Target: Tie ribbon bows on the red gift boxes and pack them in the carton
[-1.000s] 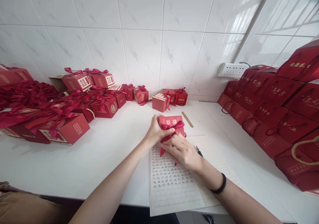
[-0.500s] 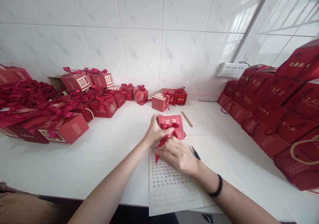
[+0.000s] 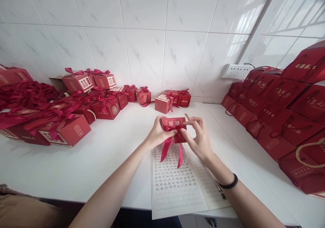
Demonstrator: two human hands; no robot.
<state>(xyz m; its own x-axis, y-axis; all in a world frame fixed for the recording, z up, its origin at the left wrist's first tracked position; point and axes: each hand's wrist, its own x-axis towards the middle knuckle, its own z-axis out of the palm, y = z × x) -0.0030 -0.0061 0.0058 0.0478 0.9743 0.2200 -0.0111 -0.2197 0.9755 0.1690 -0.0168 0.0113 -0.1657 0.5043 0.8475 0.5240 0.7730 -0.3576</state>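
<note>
A small red gift box (image 3: 167, 122) with pale characters stands above the top of an open notebook, with a dark red ribbon tied in a bow (image 3: 170, 128) on its near side. My left hand (image 3: 159, 131) grips the box from the left, its thumb pressing across the bow. On the right, my right hand (image 3: 199, 138) has thumb and forefinger close together at the bow's right side; the fingertips partly hide what they pinch. Two ribbon tails (image 3: 166, 149) hang over the notebook (image 3: 177, 201). Behind the right fingers, the tip of a gold-coloured strip (image 3: 187, 116) shows.
Several bowed red boxes (image 3: 105, 108) crowd the left, beside a heap of ribbon (image 3: 27, 94). More boxes (image 3: 163, 103) stand near the tiled wall. Stacked red boxes (image 3: 269, 111) fill the right, near a white power strip (image 3: 237, 71). A pen (image 3: 219, 189) lies on the notebook.
My right hand has let go of the lower ribbon tail and moved up and right to the bow's right side. Both tails now hang free; my left hand keeps its hold.
</note>
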